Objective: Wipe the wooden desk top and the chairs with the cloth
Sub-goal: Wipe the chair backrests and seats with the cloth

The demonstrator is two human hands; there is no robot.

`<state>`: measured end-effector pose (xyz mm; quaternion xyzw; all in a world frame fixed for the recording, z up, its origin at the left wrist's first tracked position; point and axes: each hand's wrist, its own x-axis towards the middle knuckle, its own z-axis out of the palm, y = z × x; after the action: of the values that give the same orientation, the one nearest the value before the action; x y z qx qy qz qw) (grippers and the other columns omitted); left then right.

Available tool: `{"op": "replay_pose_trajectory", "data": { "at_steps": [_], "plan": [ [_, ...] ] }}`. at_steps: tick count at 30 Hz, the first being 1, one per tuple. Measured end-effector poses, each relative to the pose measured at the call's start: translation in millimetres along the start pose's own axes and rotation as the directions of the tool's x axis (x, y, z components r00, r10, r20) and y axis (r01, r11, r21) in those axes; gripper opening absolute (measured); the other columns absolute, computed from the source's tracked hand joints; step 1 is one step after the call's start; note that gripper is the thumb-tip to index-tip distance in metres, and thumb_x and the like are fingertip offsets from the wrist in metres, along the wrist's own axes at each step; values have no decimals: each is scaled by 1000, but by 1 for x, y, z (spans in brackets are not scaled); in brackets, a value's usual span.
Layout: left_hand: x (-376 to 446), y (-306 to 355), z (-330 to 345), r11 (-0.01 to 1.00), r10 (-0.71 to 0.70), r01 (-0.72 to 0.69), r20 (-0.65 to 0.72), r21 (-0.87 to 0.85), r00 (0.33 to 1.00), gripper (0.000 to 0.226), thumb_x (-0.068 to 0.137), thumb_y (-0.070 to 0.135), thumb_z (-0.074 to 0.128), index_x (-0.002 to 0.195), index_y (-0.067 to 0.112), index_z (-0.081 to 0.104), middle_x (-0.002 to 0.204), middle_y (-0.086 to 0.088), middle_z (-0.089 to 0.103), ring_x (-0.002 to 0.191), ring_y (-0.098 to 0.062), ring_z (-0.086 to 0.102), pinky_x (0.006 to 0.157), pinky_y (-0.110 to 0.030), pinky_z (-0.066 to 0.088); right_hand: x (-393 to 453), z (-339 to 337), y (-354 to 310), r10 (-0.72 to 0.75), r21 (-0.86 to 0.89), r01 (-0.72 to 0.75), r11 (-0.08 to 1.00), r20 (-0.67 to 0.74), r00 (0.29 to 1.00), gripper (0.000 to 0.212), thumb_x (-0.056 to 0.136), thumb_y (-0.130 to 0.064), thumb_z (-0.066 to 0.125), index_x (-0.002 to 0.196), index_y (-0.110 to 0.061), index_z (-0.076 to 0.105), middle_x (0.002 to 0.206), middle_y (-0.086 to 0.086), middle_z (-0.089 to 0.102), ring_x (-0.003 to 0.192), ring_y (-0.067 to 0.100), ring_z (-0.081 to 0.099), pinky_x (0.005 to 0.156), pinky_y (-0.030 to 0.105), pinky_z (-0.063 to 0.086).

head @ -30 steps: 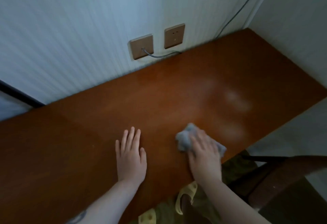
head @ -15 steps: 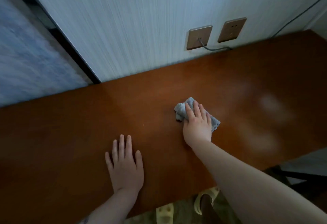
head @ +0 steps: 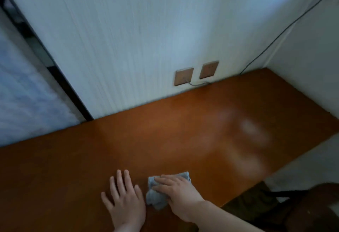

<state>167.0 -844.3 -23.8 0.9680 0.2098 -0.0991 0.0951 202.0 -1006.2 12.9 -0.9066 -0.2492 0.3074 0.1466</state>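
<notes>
The wooden desk top (head: 165, 131) is a glossy reddish-brown slab running along the white wall. A crumpled grey cloth (head: 156, 197) lies near the desk's front edge. My right hand (head: 178, 195) presses down on the cloth, fingers pointing left across it. My left hand (head: 124, 200) rests flat on the bare wood just left of the cloth, fingers spread, holding nothing. A dark wooden chair (head: 315, 200) shows at the lower right, below the desk's edge.
Two brown wall sockets (head: 184, 76) sit just above the desk's back edge, with a thin cable (head: 198, 84) plugged into the left one. Another cable (head: 275, 39) runs up the corner. A dark frame (head: 55, 77) slants down the wall on the left.
My right hand has dragged the cloth back from the middle of the desk to the front edge, beside my left hand. The view has tilted up and to the right.
</notes>
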Motion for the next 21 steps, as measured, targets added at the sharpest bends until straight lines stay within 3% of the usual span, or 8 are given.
{"op": "replay_pose_trajectory", "data": {
  "at_steps": [2,4,6,9,14,16,19,21],
  "plan": [
    [6,7,-13,999,-1,2,15,-54,1000,69,83,41,64,145,21,40,155,-4,32,138,-27,32,109,-60,21,-2,-20,-3,151,99,-155,983,48,987,58,94,-8,48,145,-34,38,155,-8,30,142,20,27,116,41,24],
    [14,14,-27,1000,4,-6,129,21,992,69,92,53,44,151,33,15,161,6,3,146,-20,12,117,-50,12,-8,-40,-6,307,228,-301,926,10,952,51,97,-12,45,144,-29,39,149,-1,39,136,25,38,111,39,33],
    [25,24,-41,986,167,-164,176,-31,970,63,95,49,40,150,39,12,160,13,-6,147,-15,1,119,-42,4,-20,-54,-5,417,354,-367,860,-73,906,49,96,-14,42,140,-33,40,140,0,48,124,23,49,102,36,43],
    [29,57,-65,899,431,-410,153,-152,889,56,93,35,51,145,39,30,159,16,11,147,-12,8,119,-38,5,-42,-74,4,499,561,-328,760,-181,848,35,91,-13,45,120,-32,50,110,-1,62,90,17,61,78,29,52],
    [31,115,-99,792,589,-548,103,-270,801,64,87,38,62,144,38,33,156,13,22,145,-12,17,118,-39,11,-76,-113,14,584,878,-89,471,-234,778,36,91,7,41,107,-20,58,71,0,58,44,2,48,40,15,34],
    [33,129,-106,762,621,-579,73,-289,780,66,84,47,64,143,38,37,155,13,27,144,-13,21,117,-41,16,-84,-121,21,596,941,-17,338,-200,778,44,88,13,35,110,-14,61,78,7,62,55,9,56,47,21,42],
    [33,142,-118,693,669,-579,83,-429,739,61,74,59,67,129,38,54,143,15,46,135,-15,40,109,-40,32,-95,-123,31,547,990,126,67,-142,825,50,84,17,31,111,-9,64,105,17,67,97,29,63,82,39,55],
    [29,148,-125,609,688,-535,55,-586,723,48,67,59,65,110,36,65,122,14,63,118,-17,56,98,-39,44,-100,-123,34,529,973,207,-99,-125,839,51,84,15,30,114,-6,65,105,20,68,96,32,65,82,46,56]
  ]
}}
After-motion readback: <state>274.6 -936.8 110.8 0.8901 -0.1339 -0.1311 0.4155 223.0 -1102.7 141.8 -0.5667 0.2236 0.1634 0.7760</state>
